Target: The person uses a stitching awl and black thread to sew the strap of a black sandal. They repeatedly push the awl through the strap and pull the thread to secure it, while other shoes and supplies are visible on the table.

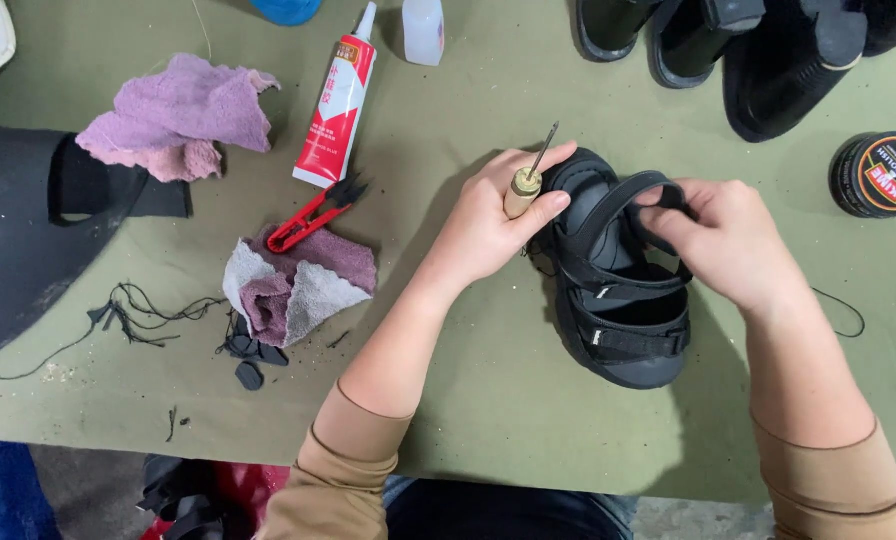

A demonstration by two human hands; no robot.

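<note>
Head view: two bare hands work on a black strappy rubber sandal point(623, 300) at centre of olive-green table point(488, 400).
L hand point(493, 215) grips wooden-handled awl point(526, 185) w/ fingers closed; R hand point(728, 240) pinches sandal's top strap.

Sandal point(623, 300) between hands; glue tube point(336, 110), snips point(313, 215) left.

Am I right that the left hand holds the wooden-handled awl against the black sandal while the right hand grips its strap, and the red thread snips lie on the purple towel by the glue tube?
Not quite. The head view shows the red thread snips lying on the grey-and-mauve cloth, not the purple towel. The rest holds: left hand holds the awl against the black sandal, right hand grips its strap.
</note>
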